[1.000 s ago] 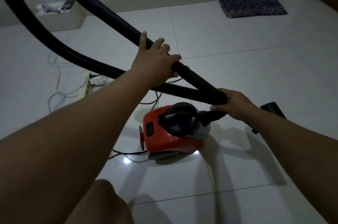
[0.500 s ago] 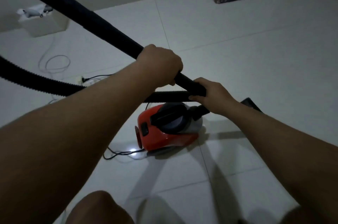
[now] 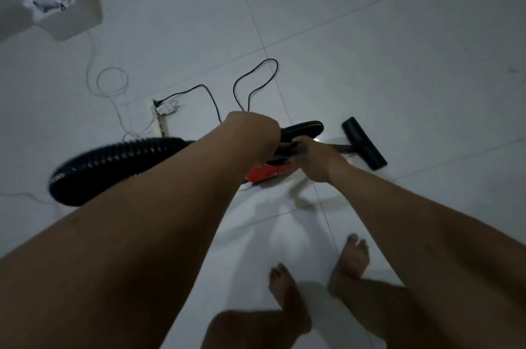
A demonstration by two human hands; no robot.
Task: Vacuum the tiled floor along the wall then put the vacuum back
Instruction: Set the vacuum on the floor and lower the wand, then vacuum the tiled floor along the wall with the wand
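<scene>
White tiled floor (image 3: 370, 35), glossy, with grey grout lines; dim light.

Vacuum (image 3: 267, 173): red body, on the floor at centre, mostly hidden beneath the hands. Only a red strip of its side shows.

Hose (image 3: 113, 160): black, ribbed, looping out to the left of the vacuum and blurred at its near end. A second short arc of it shows just beyond the hands.

Tube (image 3: 340, 147): dark, thin, running from the right hand to the floor head.

Floor head (image 3: 364, 143): black, oblong, flat on the tile just right of the vacuum.

Left hand (image 3: 252, 135): clenched into a fist above the vacuum, closed over the black parts there; exactly which part it grips cannot be told.

Right hand (image 3: 316, 159): fingers wrapped round the dark tube end next to the vacuum, touching or nearly touching the left hand.

Black cord (image 3: 256, 75): snaking in loops across the tile from behind the left hand to the power strip.

Power strip (image 3: 160, 113): white, lying on the floor left of centre, with plugs in it.

White cable (image 3: 112, 82): thin, coiled in a loop, leading from the strip area up to the box.

Box (image 3: 74, 15): white, against the wall at upper left, with small items on top, too blurred to identify.

Bare feet (image 3: 351, 260): two, standing on the tile at lower centre, toes toward the vacuum.
</scene>
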